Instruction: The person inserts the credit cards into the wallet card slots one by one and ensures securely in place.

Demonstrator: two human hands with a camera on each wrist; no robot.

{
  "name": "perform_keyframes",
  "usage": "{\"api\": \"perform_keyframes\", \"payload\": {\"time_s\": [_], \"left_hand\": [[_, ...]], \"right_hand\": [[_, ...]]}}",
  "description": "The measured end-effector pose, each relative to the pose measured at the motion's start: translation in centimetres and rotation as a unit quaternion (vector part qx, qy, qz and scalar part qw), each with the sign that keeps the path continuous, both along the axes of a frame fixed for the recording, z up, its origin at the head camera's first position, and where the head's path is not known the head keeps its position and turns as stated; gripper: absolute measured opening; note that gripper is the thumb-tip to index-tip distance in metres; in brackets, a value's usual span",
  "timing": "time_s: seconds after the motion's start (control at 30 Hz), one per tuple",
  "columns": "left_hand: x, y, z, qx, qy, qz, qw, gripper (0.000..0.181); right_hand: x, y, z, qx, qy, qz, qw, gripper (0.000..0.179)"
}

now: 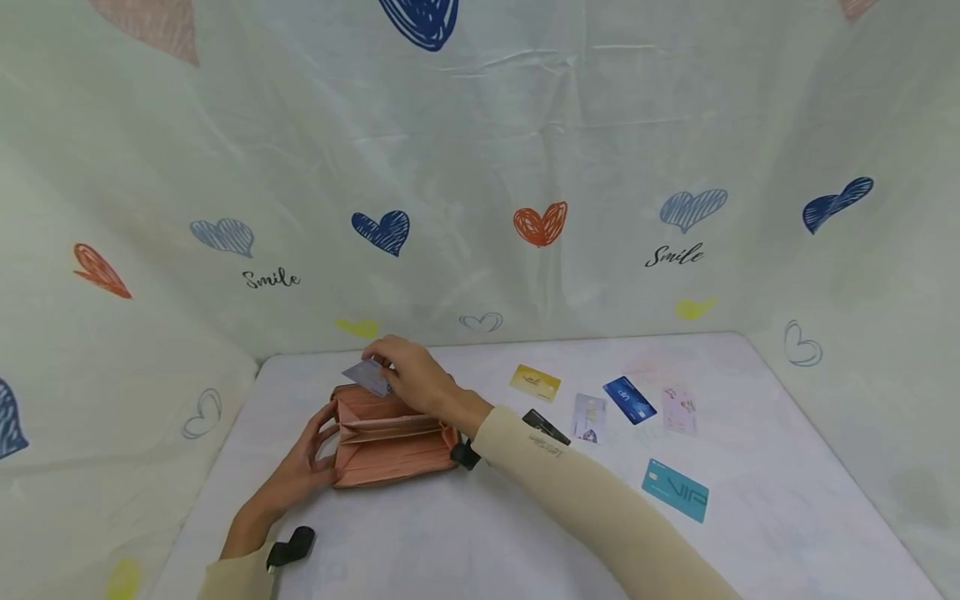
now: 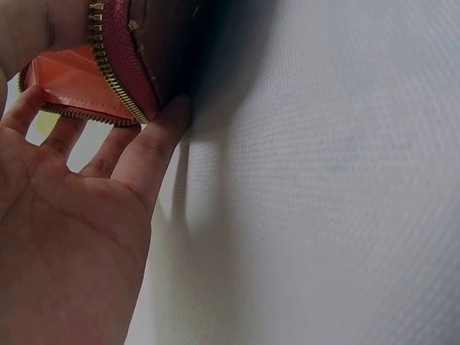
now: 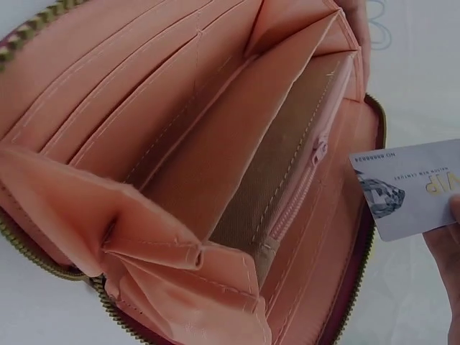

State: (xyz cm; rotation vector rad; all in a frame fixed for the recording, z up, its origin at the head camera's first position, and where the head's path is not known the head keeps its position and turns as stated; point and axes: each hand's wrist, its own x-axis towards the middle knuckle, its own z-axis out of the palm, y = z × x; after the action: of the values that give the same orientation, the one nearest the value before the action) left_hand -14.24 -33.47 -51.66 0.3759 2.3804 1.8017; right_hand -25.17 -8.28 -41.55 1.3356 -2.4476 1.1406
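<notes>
Left side of the desk [image 1: 420, 546], and the left hand [image 1: 296, 475] has the wallet [image 1: 393, 464] gripped, thumb and fingers spread round its end; the wallet gapes wide, towards the far left corner. At its far rim, a silver card [image 1: 365, 377], pinched by the right hand [image 1: 420, 375]! Yellow card [image 1: 535, 382] by the far edge, teal card [image 1: 676, 490] towards the right edge.

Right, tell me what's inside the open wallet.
Inside the wallet are salmon-colored dividers, stepped card slots and a zippered pocket. Nothing pokes out of the visible slots. The slots' depths and the pocket's inside are covered, so I can't tell what they hold.
</notes>
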Motion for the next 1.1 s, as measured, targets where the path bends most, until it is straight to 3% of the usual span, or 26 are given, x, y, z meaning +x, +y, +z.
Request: {"api": "perform_keyframes", "payload": {"time_s": [0.27,0.63,0.83,1.1], "left_hand": [[0.1,-0.1,0.1,-0.012,-0.024,0.008,0.9996,0.111],[0.1,-0.1,0.2,-0.016,-0.039,0.016,0.9990,0.111],[0.1,-0.2,0.0,-0.017,-0.029,0.013,0.9993,0.110],[0.0,0.0,-0.1,-0.024,-0.023,0.017,0.9993,0.109]], "right_hand": [[-0.2,-0.9,-0.4,0.032,0.058,0.008,0.9978,0.023],[-0.3,-1.8,-1.0,0.112,0.098,0.006,0.9888,0.032],[0.0,-2.8,-0.7,0.161,0.137,0.007,0.9773,0.034],[0.5,-4.1,-0.9,0.235,0.185,-0.016,0.9540,0.030]]}}
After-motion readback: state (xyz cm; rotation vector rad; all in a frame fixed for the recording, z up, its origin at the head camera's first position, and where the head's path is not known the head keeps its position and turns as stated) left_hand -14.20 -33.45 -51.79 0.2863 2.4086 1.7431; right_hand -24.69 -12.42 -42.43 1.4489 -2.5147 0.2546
